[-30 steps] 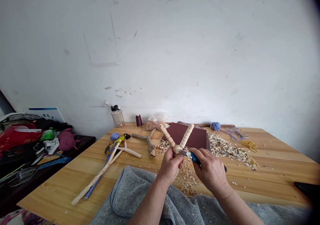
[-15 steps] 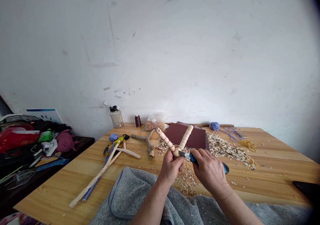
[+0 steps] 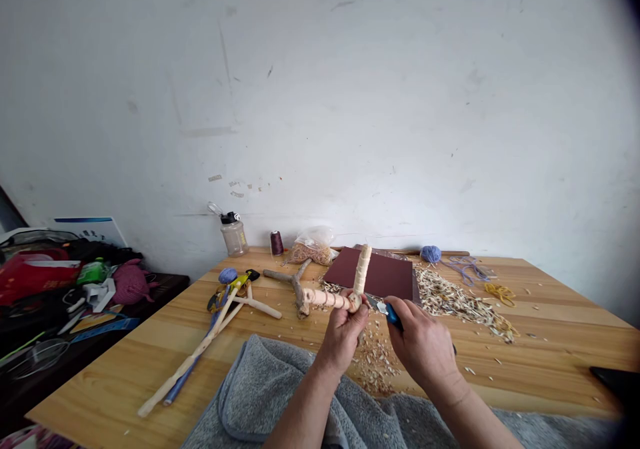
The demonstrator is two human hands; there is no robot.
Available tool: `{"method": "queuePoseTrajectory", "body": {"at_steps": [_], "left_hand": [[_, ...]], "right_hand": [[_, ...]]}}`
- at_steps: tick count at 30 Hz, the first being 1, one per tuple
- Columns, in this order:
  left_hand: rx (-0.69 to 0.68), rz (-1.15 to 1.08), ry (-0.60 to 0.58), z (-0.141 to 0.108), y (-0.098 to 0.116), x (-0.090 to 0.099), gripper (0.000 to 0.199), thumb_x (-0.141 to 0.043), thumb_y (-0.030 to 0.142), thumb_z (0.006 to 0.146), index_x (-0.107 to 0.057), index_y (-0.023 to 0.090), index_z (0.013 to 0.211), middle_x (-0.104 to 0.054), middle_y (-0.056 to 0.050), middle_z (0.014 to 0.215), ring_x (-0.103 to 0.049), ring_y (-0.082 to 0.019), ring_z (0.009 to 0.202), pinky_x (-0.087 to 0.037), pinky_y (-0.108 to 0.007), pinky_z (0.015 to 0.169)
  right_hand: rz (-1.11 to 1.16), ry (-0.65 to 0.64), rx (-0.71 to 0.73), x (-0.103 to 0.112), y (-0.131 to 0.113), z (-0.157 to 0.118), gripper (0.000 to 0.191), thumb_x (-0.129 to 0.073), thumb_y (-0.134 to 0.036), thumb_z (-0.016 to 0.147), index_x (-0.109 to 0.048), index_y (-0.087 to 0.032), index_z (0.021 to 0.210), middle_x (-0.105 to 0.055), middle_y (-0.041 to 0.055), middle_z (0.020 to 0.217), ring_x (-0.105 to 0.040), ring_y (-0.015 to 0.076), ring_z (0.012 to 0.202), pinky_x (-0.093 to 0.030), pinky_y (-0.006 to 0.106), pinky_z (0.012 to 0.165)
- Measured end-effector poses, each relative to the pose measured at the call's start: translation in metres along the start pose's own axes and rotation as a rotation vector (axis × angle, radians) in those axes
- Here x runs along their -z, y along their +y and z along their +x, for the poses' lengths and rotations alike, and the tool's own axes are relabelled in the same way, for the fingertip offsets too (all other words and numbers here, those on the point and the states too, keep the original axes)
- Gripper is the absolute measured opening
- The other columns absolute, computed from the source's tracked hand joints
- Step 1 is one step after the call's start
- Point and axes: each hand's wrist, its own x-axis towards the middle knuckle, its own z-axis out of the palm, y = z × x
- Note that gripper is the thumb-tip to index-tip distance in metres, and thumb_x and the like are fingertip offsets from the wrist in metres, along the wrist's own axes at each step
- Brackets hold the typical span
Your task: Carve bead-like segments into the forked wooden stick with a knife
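Observation:
My left hand [image 3: 343, 338] is shut around the stem of a peeled forked wooden branch [image 3: 359, 281]. One notched arm of the fork points left, almost level, and the other stands upright. My right hand [image 3: 423, 346] grips a blue-handled utility knife [image 3: 385, 310]. Its steel blade points left, with the tip just beside the fork's junction. I cannot tell whether the blade touches the wood. My fingers hide the lower stem and most of the knife handle. A grey towel [image 3: 280, 402] lies across my lap below both hands.
Wood shavings [image 3: 450, 302] cover the wooden table [image 3: 550, 356]. On it lie a bark-covered forked branch [image 3: 295, 287], a long peeled stick [image 3: 190, 356], a dark red sheet [image 3: 375, 274] and blue yarn [image 3: 431, 254]. A cluttered dark surface [image 3: 160, 286] stands left.
The forked branch has turned in my left hand, so its left arm has swung from pointing up-left to nearly level. The knife has shifted slightly right and tilted.

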Motion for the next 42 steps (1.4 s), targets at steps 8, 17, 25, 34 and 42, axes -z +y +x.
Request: {"method": "queuePoseTrajectory", "body": {"at_steps": [8,17,25,34,42], "left_hand": [[-0.202,0.346,0.017,0.003,0.000,0.000,0.020,-0.053,0.034,0.084,-0.057,0.021,0.099,-0.058,-0.005,0.092,-0.051,-0.020,0.097,-0.038,-0.033,0.089],[-0.232,0.415,0.058,0.004,-0.006,0.003,0.019,-0.053,0.033,0.084,-0.054,0.021,0.099,-0.056,-0.005,0.099,-0.050,-0.019,0.095,-0.040,-0.033,0.086],[-0.038,0.106,0.023,0.007,-0.009,0.011,0.025,-0.054,0.042,0.083,-0.043,0.020,0.089,-0.045,0.005,0.067,-0.040,-0.008,0.056,-0.036,-0.020,0.054],[-0.119,0.111,-0.047,0.011,0.003,0.019,0.036,-0.061,0.040,0.078,-0.057,0.018,0.106,-0.056,-0.002,0.089,-0.049,-0.011,0.076,-0.041,-0.023,0.072],[-0.163,0.554,-0.205,-0.002,0.018,0.014,0.038,-0.063,0.039,0.073,-0.053,0.017,0.102,-0.054,0.000,0.077,-0.045,-0.011,0.063,-0.038,-0.020,0.057]], "right_hand": [[0.031,-0.025,0.107,0.005,-0.005,0.000,0.026,-0.046,-0.016,0.077,-0.058,-0.022,0.099,-0.063,0.0030,0.082,-0.056,0.0173,0.075,-0.033,0.026,0.065],[0.022,-0.039,0.117,0.006,-0.005,0.002,0.027,-0.048,-0.014,0.074,-0.058,-0.023,0.097,-0.062,0.0022,0.079,-0.055,0.0182,0.076,-0.033,0.027,0.065],[0.266,0.146,-0.020,-0.001,0.003,-0.002,0.021,-0.044,-0.025,0.083,-0.056,-0.021,0.100,-0.066,0.0032,0.086,-0.060,0.0158,0.073,-0.038,0.023,0.063],[0.287,0.074,-0.461,-0.011,0.026,0.005,0.026,-0.042,-0.042,0.085,-0.060,-0.023,0.088,-0.064,0.0010,0.061,-0.059,0.0175,0.054,-0.034,0.023,0.046],[0.329,0.063,0.043,-0.002,0.020,0.005,0.021,-0.045,-0.023,0.081,-0.062,-0.022,0.094,-0.068,0.0037,0.087,-0.063,0.0152,0.072,-0.043,0.023,0.063]]}}
